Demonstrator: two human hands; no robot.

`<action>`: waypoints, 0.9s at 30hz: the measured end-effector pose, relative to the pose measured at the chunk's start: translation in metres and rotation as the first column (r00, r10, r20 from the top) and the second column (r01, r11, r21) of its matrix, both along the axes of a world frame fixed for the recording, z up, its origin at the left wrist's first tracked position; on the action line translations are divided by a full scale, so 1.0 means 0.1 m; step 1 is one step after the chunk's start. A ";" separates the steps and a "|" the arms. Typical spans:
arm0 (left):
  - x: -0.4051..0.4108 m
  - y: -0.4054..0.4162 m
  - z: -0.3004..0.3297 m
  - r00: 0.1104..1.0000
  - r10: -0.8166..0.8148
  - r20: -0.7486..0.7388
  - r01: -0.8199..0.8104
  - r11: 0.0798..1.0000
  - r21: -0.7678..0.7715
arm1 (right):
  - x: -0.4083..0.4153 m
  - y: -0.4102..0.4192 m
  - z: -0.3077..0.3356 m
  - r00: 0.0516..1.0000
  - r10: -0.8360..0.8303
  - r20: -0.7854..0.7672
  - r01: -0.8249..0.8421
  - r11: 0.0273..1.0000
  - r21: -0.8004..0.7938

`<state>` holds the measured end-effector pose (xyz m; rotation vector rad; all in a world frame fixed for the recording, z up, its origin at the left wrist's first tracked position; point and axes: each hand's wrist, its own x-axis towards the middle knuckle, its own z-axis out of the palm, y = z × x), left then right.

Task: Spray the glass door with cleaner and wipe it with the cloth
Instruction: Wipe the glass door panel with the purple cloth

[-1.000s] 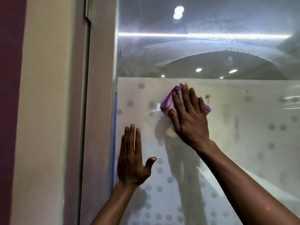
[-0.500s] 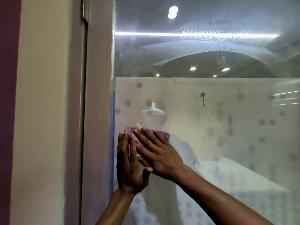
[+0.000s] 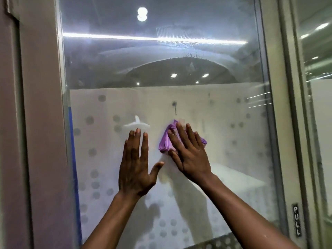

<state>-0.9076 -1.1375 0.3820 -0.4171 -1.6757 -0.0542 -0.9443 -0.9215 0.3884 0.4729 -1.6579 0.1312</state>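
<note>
The glass door (image 3: 224, 72) fills the view, clear and smeared in its upper part, frosted with grey dots below. My right hand (image 3: 188, 153) lies flat on the frosted band and presses a bunched purple cloth (image 3: 164, 142) against the glass. My left hand (image 3: 135, 166) rests flat on the glass just to the left, fingers spread, holding nothing. A dark drip mark (image 3: 174, 106) sits above the cloth. No spray bottle is in view.
A beige door frame (image 3: 45, 123) runs down the left with a blue strip (image 3: 73, 159) at the glass edge. On the right a metal stile (image 3: 285, 141) carries a small PULL label (image 3: 296, 220). Another glass pane (image 3: 316, 87) lies beyond it.
My right hand swept the cloth from the upper frosted edge down-left beside my left hand, then back right and up. The view has shifted right, showing the right stile.
</note>
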 end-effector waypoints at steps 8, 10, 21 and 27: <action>-0.13 0.12 0.06 0.994 0.098 0.038 -0.099 0.995 0.033 | -0.08 0.53 -0.14 0.985 0.042 0.167 0.076 0.764 -0.641; -0.14 0.13 0.07 0.994 0.098 0.039 -0.100 0.994 0.041 | -0.06 0.50 -0.37 0.986 0.076 0.146 0.060 0.663 -0.747; -0.14 0.14 0.07 0.997 0.077 0.014 -0.078 0.995 0.057 | 0.06 -0.24 0.07 0.996 0.080 0.037 -0.045 0.825 -0.563; -0.10 0.12 0.08 0.997 0.074 0.034 -0.076 0.996 0.051 | -0.06 0.00 -0.38 0.997 0.051 -0.049 -0.042 0.983 0.178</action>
